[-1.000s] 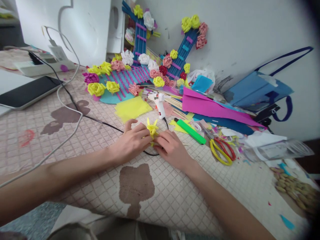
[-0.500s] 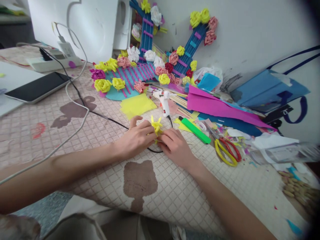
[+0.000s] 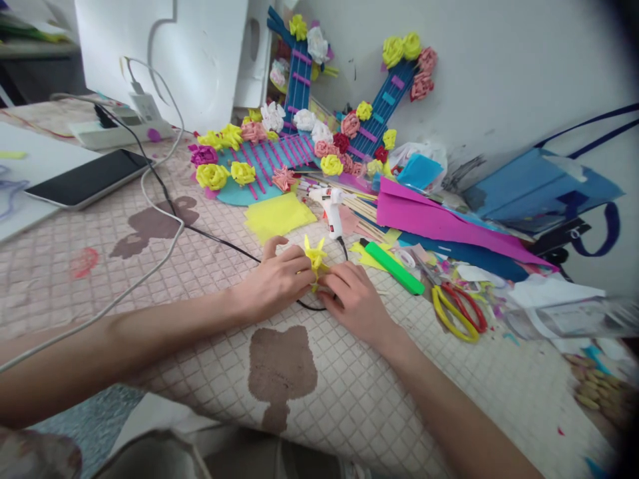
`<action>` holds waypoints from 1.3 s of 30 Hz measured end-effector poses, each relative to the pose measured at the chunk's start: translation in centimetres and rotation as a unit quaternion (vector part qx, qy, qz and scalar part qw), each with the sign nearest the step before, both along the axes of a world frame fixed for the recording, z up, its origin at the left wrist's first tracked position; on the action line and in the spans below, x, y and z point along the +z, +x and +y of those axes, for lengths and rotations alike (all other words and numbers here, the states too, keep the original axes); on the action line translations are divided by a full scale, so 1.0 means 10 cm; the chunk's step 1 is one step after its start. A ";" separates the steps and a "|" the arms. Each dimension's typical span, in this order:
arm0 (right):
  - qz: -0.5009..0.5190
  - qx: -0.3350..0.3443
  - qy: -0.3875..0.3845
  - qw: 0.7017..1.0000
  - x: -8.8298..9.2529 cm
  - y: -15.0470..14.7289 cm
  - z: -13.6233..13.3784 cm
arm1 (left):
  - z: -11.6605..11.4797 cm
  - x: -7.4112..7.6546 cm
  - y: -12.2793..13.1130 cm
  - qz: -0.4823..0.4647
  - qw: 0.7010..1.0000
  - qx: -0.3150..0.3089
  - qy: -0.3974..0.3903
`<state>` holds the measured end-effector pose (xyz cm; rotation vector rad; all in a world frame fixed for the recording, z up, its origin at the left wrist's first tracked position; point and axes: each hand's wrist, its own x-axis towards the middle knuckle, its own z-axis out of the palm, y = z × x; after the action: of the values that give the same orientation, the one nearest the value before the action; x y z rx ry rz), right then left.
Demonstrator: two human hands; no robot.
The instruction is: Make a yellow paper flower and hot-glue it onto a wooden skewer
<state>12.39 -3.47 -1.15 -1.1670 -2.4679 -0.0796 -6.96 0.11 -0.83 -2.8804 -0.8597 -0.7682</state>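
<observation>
1. The yellow paper flower (image 3: 315, 256) sits just above the quilted worktop (image 3: 210, 273), pinched between both hands.
2. The left hand (image 3: 272, 286) has its fingers closed on the flower's left side; the right hand (image 3: 357, 303) grips its base from the right.
3. A black cord (image 3: 219, 243) runs under the hands; the white glue gun (image 3: 333, 211) lies just behind.
4. A green pen-shaped tool (image 3: 394, 268) and scissors (image 3: 456, 313) lie to the right.
</observation>
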 end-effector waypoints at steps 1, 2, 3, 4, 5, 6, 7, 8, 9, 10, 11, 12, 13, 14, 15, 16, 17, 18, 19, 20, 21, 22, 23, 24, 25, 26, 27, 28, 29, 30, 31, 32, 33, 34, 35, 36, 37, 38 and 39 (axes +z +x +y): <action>-0.001 0.000 0.001 1.000 0.00 -0.01 0.00 | 0.00 0.00 0.00 0.000 1.000 0.000 0.000; -0.002 0.000 0.003 1.000 0.00 -0.01 0.00 | 0.00 0.00 0.00 0.000 1.000 0.000 0.000; -0.003 0.000 0.004 1.000 0.00 -0.02 0.00 | 0.00 0.01 0.00 0.001 1.000 0.000 -0.001; -0.004 -0.001 0.005 1.000 0.00 -0.02 0.00 | 0.00 0.01 0.00 0.001 1.000 0.001 -0.002; -0.005 -0.001 0.005 1.000 0.00 -0.02 0.00 | 0.00 0.02 0.00 0.004 1.000 0.001 -0.004; -0.006 -0.002 0.004 1.000 -0.01 -0.03 0.00 | -0.01 0.02 -0.01 0.007 1.000 0.002 -0.006; -0.008 -0.003 0.004 1.000 -0.01 -0.03 0.00 | -0.01 0.03 -0.01 0.009 1.000 0.001 -0.009; -0.010 -0.005 0.005 1.000 -0.01 -0.03 0.00 | -0.01 0.03 -0.01 0.010 1.000 0.000 -0.010; -0.013 -0.006 0.006 1.000 -0.01 -0.04 0.01 | -0.01 0.04 -0.01 0.009 1.000 -0.001 -0.011; -0.015 -0.008 0.007 1.000 -0.01 -0.04 0.01 | -0.01 0.04 -0.01 0.007 1.000 -0.003 -0.010; -0.016 -0.008 0.009 1.000 -0.01 -0.04 0.01 | -0.01 0.05 -0.01 0.004 1.000 -0.004 -0.009; -0.017 -0.009 0.011 1.000 -0.01 -0.04 0.01 | -0.01 0.05 -0.01 0.002 1.000 -0.004 -0.010; -0.018 -0.009 0.012 1.000 -0.01 -0.04 0.01 | -0.01 0.05 -0.01 0.002 1.000 -0.004 -0.012; -0.018 -0.009 0.012 1.000 -0.01 -0.04 0.01 | -0.01 0.05 -0.01 0.003 1.000 -0.003 -0.017; -0.019 -0.009 0.011 1.000 -0.01 -0.04 0.01 | -0.01 0.05 -0.01 0.004 1.000 -0.002 -0.022; -0.019 -0.010 0.010 1.000 -0.01 -0.04 0.02 | -0.01 0.05 -0.01 0.006 1.000 -0.001 -0.025; -0.018 -0.009 0.008 1.000 -0.01 -0.04 0.02 | -0.01 0.05 -0.01 0.007 1.000 -0.001 -0.028; -0.018 -0.010 0.006 1.000 -0.01 -0.04 0.02 | -0.01 0.05 -0.01 0.007 1.000 -0.001 -0.028; -0.016 -0.009 0.004 1.000 -0.01 -0.04 0.02 | -0.01 0.04 -0.01 0.007 1.000 0.000 -0.027; -0.015 -0.009 0.003 1.000 -0.01 -0.04 0.02 | -0.01 0.04 -0.01 0.007 1.000 0.001 -0.025; -0.013 -0.009 0.003 1.000 -0.01 -0.04 0.02 | -0.01 0.04 -0.01 0.008 1.000 0.001 -0.024; -0.011 -0.010 0.003 1.000 -0.01 -0.04 0.02 | -0.01 0.04 -0.01 0.010 1.000 0.000 -0.024; -0.009 -0.010 0.003 1.000 -0.01 -0.04 0.02 | -0.01 0.04 -0.01 0.010 1.000 0.000 -0.024; -0.007 -0.011 0.003 1.000 -0.01 -0.04 0.02 | -0.01 0.05 -0.01 0.012 1.000 0.001 -0.024; -0.005 -0.012 0.003 1.000 -0.01 -0.04 0.02 | -0.01 0.05 -0.01 0.012 1.000 0.001 -0.024; -0.004 -0.014 0.002 1.000 -0.01 -0.05 0.02 | -0.02 0.05 -0.01 0.011 1.000 0.001 -0.023; -0.005 -0.016 0.001 1.000 -0.01 -0.05 0.02 | -0.02 0.05 -0.01 0.009 1.000 0.002 -0.021; -0.006 -0.019 -0.001 1.000 -0.01 -0.06 0.01 | -0.02 0.05 -0.01 0.006 1.000 0.003 -0.019; -0.007 -0.021 -0.001 1.000 -0.01 -0.07 0.01 | -0.02 0.05 -0.01 0.004 1.000 0.002 -0.018; -0.010 -0.024 -0.001 1.000 0.00 -0.07 0.01 | -0.02 0.05 -0.01 0.002 1.000 0.002 -0.017; -0.012 -0.025 -0.001 1.000 0.00 -0.08 0.00 | -0.02 0.06 -0.01 0.001 1.000 0.004 -0.017; -0.013 -0.026 -0.001 1.000 0.00 -0.08 0.00 | -0.02 0.06 -0.01 0.000 1.000 0.005 -0.017; -0.014 -0.028 -0.001 1.000 0.00 -0.08 0.00 | -0.03 0.06 -0.01 -0.001 1.000 0.006 -0.017; -0.013 -0.030 -0.001 0.999 -0.01 -0.08 0.00 | -0.03 0.06 -0.01 -0.003 1.000 0.007 -0.016; -0.011 -0.032 -0.002 0.999 -0.01 -0.09 0.00 | -0.03 0.06 -0.01 -0.006 1.000 0.007 -0.014; -0.010 -0.032 -0.002 0.999 -0.01 -0.09 0.00 | -0.03 0.06 -0.01 -0.009 1.000 0.007 -0.011; -0.007 -0.033 -0.002 0.999 -0.02 -0.09 -0.01 | -0.03 0.06 -0.01 -0.011 1.000 0.007 -0.009; -0.005 -0.033 -0.003 0.999 -0.02 -0.09 0.00 | -0.03 0.05 0.00 -0.013 1.000 0.007 -0.007; -0.001 -0.031 -0.006 0.999 -0.02 -0.09 0.00 | -0.03 0.05 0.00 -0.014 1.000 0.007 -0.006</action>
<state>11.52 -3.51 -1.35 -1.2493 -2.4373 -0.0852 -7.00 -0.22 -0.32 -2.8778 -0.8891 -0.8073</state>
